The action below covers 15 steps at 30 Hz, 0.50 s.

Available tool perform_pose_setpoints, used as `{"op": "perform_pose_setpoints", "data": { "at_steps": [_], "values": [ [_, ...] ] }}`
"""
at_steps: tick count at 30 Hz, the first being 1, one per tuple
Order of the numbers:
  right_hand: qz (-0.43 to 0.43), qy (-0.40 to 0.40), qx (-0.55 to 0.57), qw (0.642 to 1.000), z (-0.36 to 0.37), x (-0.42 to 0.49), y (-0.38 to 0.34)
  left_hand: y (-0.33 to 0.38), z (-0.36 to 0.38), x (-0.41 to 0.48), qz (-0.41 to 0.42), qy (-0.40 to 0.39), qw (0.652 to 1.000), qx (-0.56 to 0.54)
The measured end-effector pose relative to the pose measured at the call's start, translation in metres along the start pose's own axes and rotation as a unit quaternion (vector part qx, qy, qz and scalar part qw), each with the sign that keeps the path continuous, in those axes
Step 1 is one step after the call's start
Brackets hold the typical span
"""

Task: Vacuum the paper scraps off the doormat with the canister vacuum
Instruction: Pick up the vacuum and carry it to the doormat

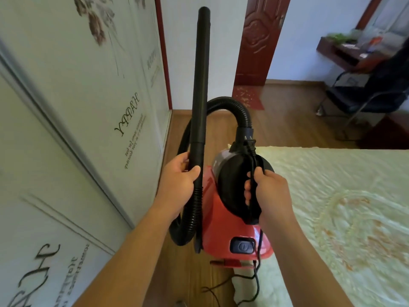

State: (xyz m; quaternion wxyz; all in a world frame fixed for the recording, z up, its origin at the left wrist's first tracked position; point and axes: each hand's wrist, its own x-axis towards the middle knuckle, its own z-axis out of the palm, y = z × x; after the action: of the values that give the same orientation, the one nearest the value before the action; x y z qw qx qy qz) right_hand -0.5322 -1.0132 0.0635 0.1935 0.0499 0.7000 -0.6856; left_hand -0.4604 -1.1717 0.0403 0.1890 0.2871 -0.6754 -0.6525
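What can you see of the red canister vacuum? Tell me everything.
The canister vacuum has a glossy red plastic body, a black top housing with a handle, and a black rocker switch at the near end. A ribbed black hose arcs from its front round to a black wand, held upright by the left hand. The right hand grips the handle together with the cord, whose plug is free, not in a socket. It seems carried above the wood floor, beside the bed.
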Motion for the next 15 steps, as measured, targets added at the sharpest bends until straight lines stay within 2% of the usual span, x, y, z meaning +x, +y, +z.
{"op": "perform_pose_setpoints", "data": {
  "at_steps": [6,15],
  "values": [
    [-0.006,0.009,0.015,1.0,0.053,0.058,-0.023,0.012,-0.014,0.081,0.01,-0.001,1.0,-0.01],
    [0.002,-0.047,-0.009,0.999,0.098,0.191,-0.049,0.019,0.009,0.208,-0.005,0.037,0.999,0.006]
  ]
}}
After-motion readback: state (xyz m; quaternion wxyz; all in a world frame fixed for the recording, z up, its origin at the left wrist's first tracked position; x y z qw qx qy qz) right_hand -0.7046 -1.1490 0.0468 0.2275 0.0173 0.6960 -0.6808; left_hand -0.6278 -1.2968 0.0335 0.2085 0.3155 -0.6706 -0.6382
